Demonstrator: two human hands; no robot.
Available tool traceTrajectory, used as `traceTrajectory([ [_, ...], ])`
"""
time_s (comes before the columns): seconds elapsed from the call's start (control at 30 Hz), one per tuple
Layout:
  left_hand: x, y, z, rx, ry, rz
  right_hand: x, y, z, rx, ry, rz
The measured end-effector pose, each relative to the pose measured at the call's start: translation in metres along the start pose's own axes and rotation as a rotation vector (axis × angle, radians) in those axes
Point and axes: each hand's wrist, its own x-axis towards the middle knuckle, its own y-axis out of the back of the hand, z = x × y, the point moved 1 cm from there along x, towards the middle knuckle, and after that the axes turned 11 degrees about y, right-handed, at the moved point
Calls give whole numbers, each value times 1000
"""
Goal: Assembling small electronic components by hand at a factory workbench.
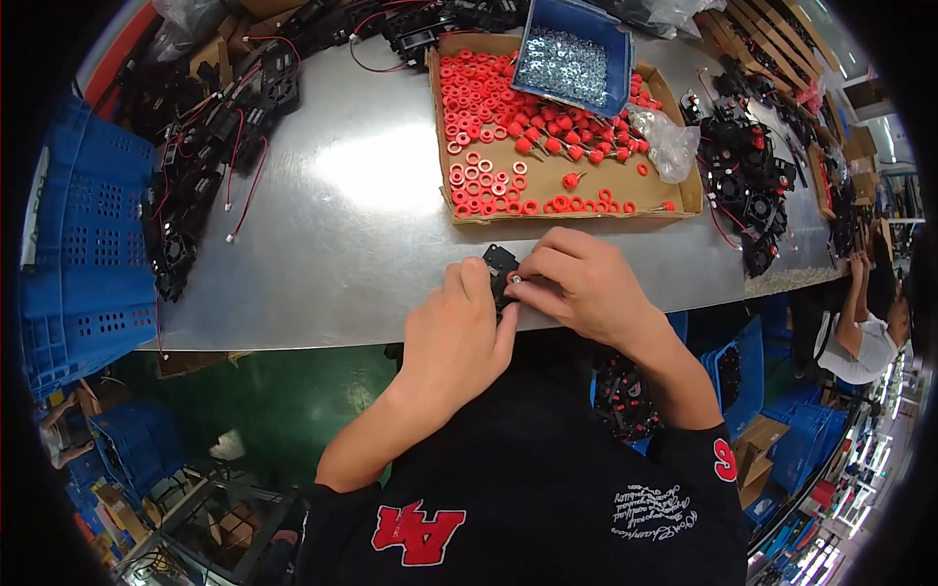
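Over the near edge of the metal table, my left hand [454, 322] is closed around a small black plastic part [500, 262], with fingers along its left side and the thumb below. My right hand [586, 283] comes in from the right, thumb and forefinger pinched at a small red ring with a silvery centre [515, 279], against the black part's right side. Whether the ring is seated on the part or only held there I cannot tell. Just beyond my hands lies a shallow cardboard tray [586, 219] with red rings [473, 186] and red-headed pieces [572, 181].
A blue bin [625, 59] of small metal hardware rests tilted on the tray's far part, beside a crumpled clear bag [672, 142]. Black fan assemblies with wires [757, 186] are piled right, others [195, 176] left. A blue crate [93, 244] stands at the left edge.
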Motion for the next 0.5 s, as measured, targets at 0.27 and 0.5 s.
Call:
traceTrajectory([
  [0.27, 0, 1, 2, -1, -22, 14, -12, 3, -5, 26, 73, 38],
  [0.5, -1, -1, -2, -13, -11, 20, -12, -10, -10, 86, 55, 225],
])
